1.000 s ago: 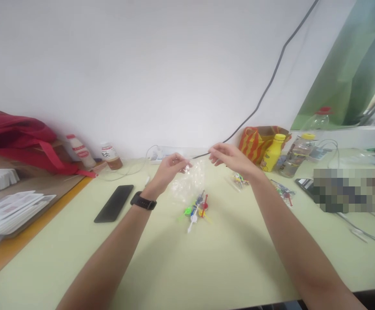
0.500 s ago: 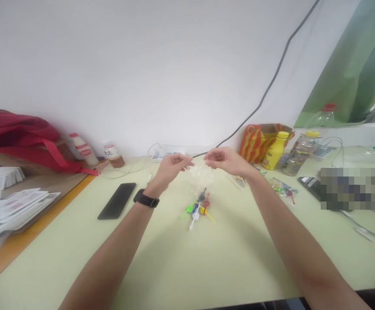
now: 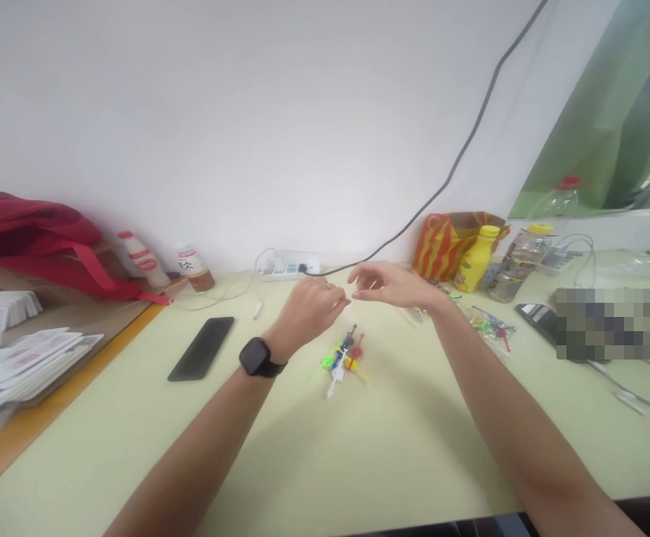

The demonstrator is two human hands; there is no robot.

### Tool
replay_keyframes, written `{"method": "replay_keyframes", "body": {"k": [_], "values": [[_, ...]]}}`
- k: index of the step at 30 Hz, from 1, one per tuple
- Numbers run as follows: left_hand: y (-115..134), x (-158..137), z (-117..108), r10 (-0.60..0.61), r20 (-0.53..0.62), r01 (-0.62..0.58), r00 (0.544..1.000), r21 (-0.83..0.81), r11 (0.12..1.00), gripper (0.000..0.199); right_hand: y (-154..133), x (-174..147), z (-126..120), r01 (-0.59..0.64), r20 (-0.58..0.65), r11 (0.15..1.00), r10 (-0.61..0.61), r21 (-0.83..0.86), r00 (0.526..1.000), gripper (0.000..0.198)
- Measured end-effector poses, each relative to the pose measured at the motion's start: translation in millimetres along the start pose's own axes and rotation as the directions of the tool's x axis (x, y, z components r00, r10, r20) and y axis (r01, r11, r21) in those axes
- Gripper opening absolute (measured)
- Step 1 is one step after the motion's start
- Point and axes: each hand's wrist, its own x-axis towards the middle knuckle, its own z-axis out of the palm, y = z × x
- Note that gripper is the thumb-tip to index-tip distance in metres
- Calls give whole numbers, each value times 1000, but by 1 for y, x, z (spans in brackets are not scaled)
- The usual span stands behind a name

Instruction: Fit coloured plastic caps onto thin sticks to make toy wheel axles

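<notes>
Above the table's far middle, my left hand (image 3: 314,309) is turned back-up with its fingers curled closed. A clear plastic bag seems to be in its grasp, though it hardly shows against the pale table. Close by on the right, my right hand (image 3: 386,285) has bent fingers, with a gap between thumb and forefinger and nothing visible in it. Below both hands lies a small pile of plastic spinner arrows (image 3: 338,367) in white, red, yellow, green and blue. A black watch (image 3: 258,356) is on my left wrist.
Left of the pile are a black phone (image 3: 202,349), stacked cards (image 3: 34,365) and a red bag (image 3: 34,231). A power strip (image 3: 288,270) lies by the wall. At right stand a striped bag (image 3: 437,246), a yellow bottle (image 3: 477,261) and packets of coloured pieces (image 3: 493,330).
My left hand has rolled over, back upward, and moved slightly right toward my right hand. The clear bag, spread between both hands before, is now barely visible. The arrows stay in place.
</notes>
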Motion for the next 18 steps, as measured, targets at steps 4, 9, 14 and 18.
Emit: {"method": "replay_keyframes", "body": {"k": [4,9,14,18], "values": [[0,0,-1,-17,-63,20,998,45,999,27,-1,-3,-4,-26,74,996,32,-80,997,21],[11,-1,-4,-46,-93,46,995,2,999,27,-2,-3,-5,-10,96,984,27,-179,995,16],[13,0,-2,-117,-56,96,992,-288,953,34,-3,-3,-4,2,117,978,23,-206,993,19],[-2,1,-5,-231,-28,177,973,-551,815,20,-3,-7,-11,-40,153,980,71,-197,986,24]]}}
